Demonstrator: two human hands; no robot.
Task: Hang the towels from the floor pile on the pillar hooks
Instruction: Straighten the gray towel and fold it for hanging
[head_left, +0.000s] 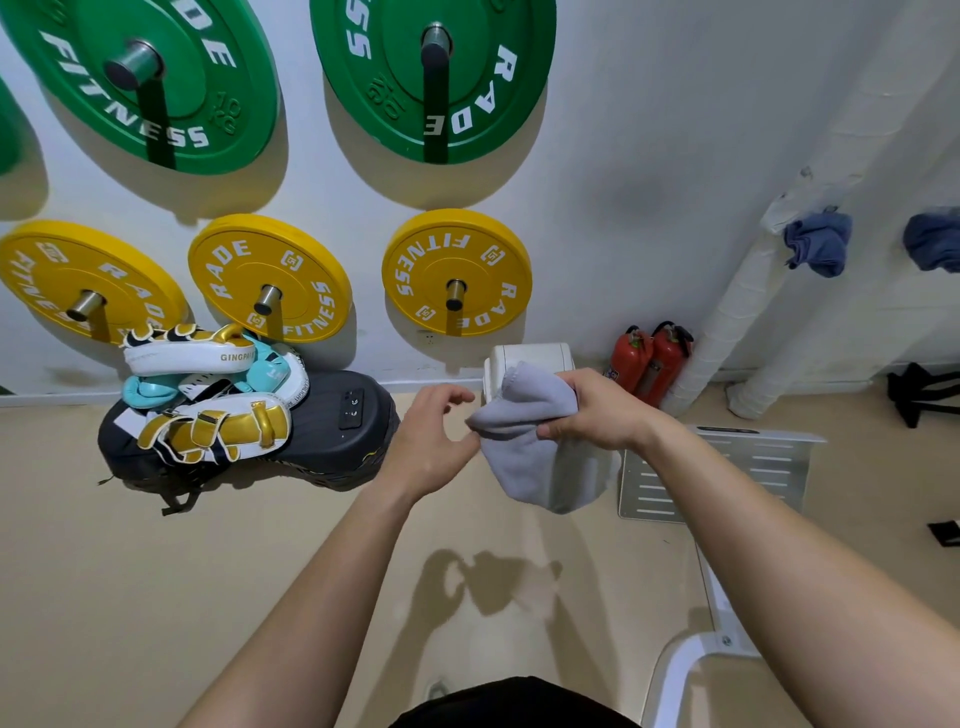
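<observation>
My right hand (602, 410) grips a pale grey towel (524, 441) that droops below it in mid-air above the beige floor. Just left of the towel, my left hand (434, 441) has its fingers spread and holds nothing, its thumb close to the cloth's edge. At the upper right, two blue towels (818, 244) (932, 239) hang on the white pillar (748, 291); the hooks under them are hidden. No floor pile of towels shows in this view.
Green and yellow weight plates (457, 273) hang on wall pegs. A black pad with gold and white boxing mitts (213, 410) lies at the left. Two red fire extinguishers (649, 364), a white box (530, 358) and a white metal frame (717, 473) stand ahead and right.
</observation>
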